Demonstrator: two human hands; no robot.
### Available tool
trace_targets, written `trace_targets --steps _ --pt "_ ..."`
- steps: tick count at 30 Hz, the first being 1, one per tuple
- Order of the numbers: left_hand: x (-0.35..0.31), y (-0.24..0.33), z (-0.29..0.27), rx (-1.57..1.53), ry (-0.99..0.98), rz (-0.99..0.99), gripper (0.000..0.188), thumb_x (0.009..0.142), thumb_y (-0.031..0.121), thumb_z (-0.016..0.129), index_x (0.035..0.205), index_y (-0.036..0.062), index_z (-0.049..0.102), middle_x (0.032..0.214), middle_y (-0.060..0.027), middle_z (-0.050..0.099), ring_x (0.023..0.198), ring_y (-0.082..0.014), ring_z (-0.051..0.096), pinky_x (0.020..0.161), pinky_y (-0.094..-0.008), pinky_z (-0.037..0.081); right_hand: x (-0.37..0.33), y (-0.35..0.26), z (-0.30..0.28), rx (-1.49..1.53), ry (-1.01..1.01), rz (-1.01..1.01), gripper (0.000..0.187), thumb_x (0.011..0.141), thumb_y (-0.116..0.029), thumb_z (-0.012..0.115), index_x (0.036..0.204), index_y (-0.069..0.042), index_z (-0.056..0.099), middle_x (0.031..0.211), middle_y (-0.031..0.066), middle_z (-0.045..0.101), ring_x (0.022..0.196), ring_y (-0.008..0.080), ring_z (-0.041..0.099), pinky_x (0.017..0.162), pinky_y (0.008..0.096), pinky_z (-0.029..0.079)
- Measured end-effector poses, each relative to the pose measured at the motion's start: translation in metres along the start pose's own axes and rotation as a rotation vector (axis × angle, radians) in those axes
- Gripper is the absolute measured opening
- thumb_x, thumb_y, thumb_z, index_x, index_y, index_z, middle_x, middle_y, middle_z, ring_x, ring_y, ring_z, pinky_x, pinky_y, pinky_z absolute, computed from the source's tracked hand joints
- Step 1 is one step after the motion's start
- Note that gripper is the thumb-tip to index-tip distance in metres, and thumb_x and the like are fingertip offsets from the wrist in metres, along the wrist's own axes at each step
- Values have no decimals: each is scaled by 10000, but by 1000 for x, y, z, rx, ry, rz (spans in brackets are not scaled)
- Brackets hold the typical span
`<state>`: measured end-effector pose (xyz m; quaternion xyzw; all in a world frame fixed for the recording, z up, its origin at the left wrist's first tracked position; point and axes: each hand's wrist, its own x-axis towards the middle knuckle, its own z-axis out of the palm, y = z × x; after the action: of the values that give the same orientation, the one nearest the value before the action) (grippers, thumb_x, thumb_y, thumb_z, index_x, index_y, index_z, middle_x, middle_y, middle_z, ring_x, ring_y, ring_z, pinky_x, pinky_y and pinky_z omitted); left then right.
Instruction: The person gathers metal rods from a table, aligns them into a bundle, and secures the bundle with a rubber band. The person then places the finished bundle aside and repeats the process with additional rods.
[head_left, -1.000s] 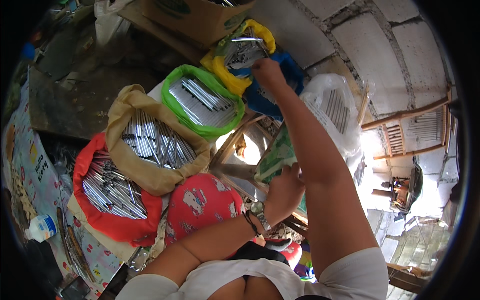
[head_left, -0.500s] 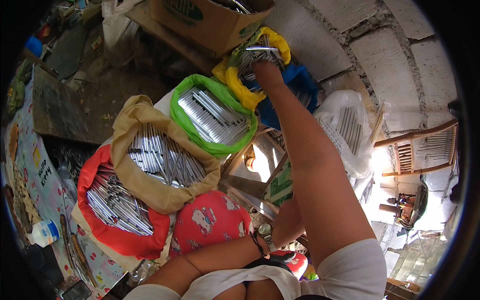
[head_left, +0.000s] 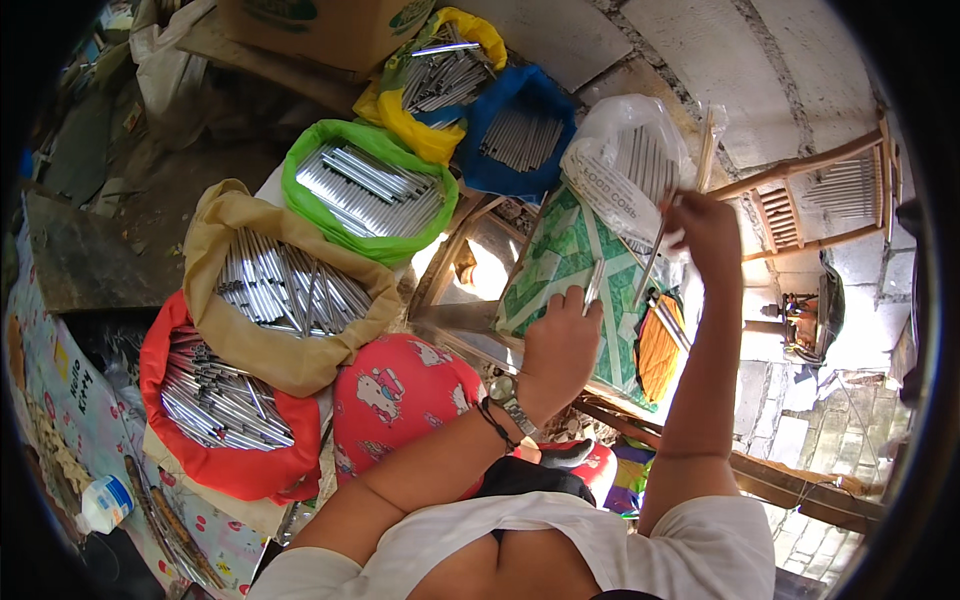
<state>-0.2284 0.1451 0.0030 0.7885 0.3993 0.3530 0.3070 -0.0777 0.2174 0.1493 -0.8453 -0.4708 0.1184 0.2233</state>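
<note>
My left hand (head_left: 562, 350), with a watch at its wrist, is closed over the green patterned board (head_left: 540, 265). Short silver metal tubes (head_left: 595, 280) stick up from its fingers. Farther right, my right hand (head_left: 708, 235) pinches a thin metal tube (head_left: 652, 255) that slants down toward the board. Just beyond it sits a clear white plastic bag (head_left: 605, 175) of grey tubes. An orange quilted cloth (head_left: 657, 350) lies at the board's right edge, with more tubes on it.
Bags of metal tubes run along the left: red (head_left: 240, 468), tan (head_left: 215, 215), green (head_left: 300, 180), yellow (head_left: 490, 35) and blue (head_left: 555, 100). A cardboard box (head_left: 335, 40) stands behind them. On the right hangs a wooden frame of tubes (head_left: 850, 190) before a block wall (head_left: 770, 70).
My right hand has come back from the yellow bag to above the board, now with a thin tube. My left hand has moved up into view. The view has shifted right.
</note>
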Motion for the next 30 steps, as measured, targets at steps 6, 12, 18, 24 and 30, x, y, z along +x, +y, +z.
trace_targets --steps 6,12,18,24,30 --pt "2 5 -2 -27 11 -30 224 893 246 627 1034 74 609 905 -80 543 808 -238 599 575 -339 517 -39 74 43 107 -151 286 412 784 -56 707 1165 77 625 696 142 677 553 156 663 471 278 542" --pt "1 6 -4 -37 -52 -46 275 822 214 695 1027 65 587 944 -92 539 864 -263 592 633 -368 528 -37 67 64 187 -101 312 393 817 -90 692 1158 90 613 697 135 672 543 169 650 471 271 528" --pt "0 4 4 -23 -35 -47 284 802 158 682 1051 62 586 955 -98 536 898 -271 581 660 -368 530 0 19 87 -51 3 -332 237 811 -145 673 1012 -29 718 817 193 705 729 287 705 728 363 550" --pt "-1 4 4 6 -63 -53 284 815 155 656 1069 51 586 945 -99 534 861 -267 587 639 -361 530 124 -32 188 -537 -585 -58 184 820 -142 663 912 0 736 831 164 719 767 267 719 703 358 567" --pt "0 3 -1 -124 15 -30 263 757 68 620 1008 -7 593 943 -145 548 839 -276 609 533 -327 549 174 3 235 -671 -270 -287 327 865 -115 567 1144 32 655 1193 258 625 1082 364 637 887 440 531"
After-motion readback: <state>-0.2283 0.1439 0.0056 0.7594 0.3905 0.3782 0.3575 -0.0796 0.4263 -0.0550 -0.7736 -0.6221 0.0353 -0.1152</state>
